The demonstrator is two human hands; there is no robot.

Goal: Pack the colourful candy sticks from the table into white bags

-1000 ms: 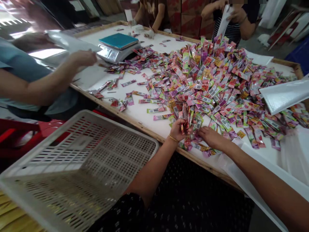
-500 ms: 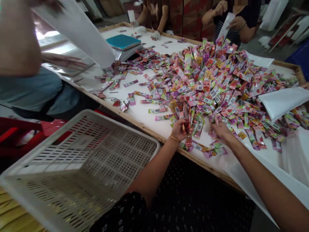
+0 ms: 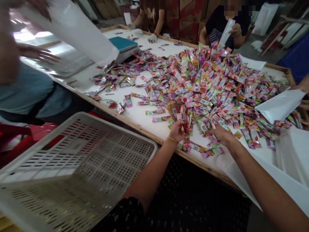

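The sachet heap (image 3: 212, 83) lies on the table (image 3: 136, 116), right of scale (image 3: 123, 43) and basket (image 3: 106, 158).

Wearer's hands, two: one left hand (image 3: 178, 130), one right hand (image 3: 220, 133); also one tabletop (image 3: 136, 116), one teal-topped scale (image 3: 122, 43) far left, one plastic crate (image 3: 74, 146) near left. Sachets (image 3: 185, 64) too many to count, left hand's bunch several but overlapping, exact number unclear. Held white bags three, so one left bag (image 3: 96, 42), one far bag (image 3: 227, 33), one right bag (image 3: 278, 105); co-workers at least four, being one person at left (image 3: 31, 91), one brown-shirted person (image 3: 151, 12) far, one striped-shirt person (image 3: 216, 33) far right, one partly visible at right edge (image 3: 305, 104).
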